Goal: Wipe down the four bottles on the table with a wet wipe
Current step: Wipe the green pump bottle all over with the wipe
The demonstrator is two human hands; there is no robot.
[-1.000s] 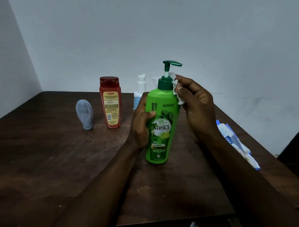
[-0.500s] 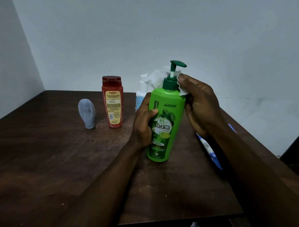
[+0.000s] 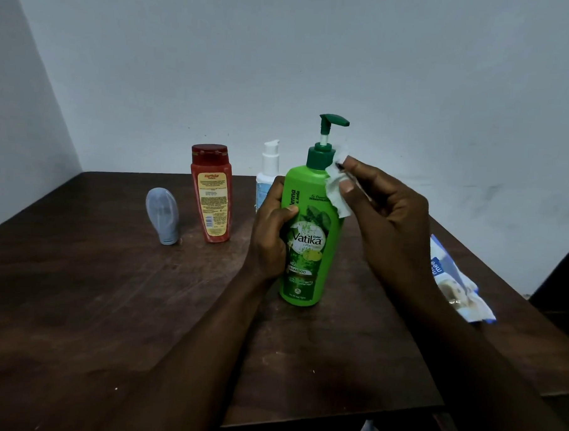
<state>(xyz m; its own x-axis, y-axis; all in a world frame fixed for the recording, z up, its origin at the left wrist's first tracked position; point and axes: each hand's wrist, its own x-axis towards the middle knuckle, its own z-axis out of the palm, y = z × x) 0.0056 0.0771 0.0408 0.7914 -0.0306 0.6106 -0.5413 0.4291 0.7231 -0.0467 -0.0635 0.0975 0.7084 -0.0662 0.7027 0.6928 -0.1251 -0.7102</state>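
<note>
One bottle (image 3: 311,249) in left hand (image 3: 270,234), wipe (image 3: 337,198) touching

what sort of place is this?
Probably a plain room at home: dark wooden table in a corner of bare pale walls, green Vatika shampoo bottle, wet-wipe pack.

Your R hand (image 3: 387,219) pulls the wet wipe (image 3: 338,191) out from behind the pump stem (image 3: 324,135) & down to the green bottle (image 3: 311,236) R shoulder. Hand's now further R, so more of the wipes pack (image 3: 452,288) shows.
</note>
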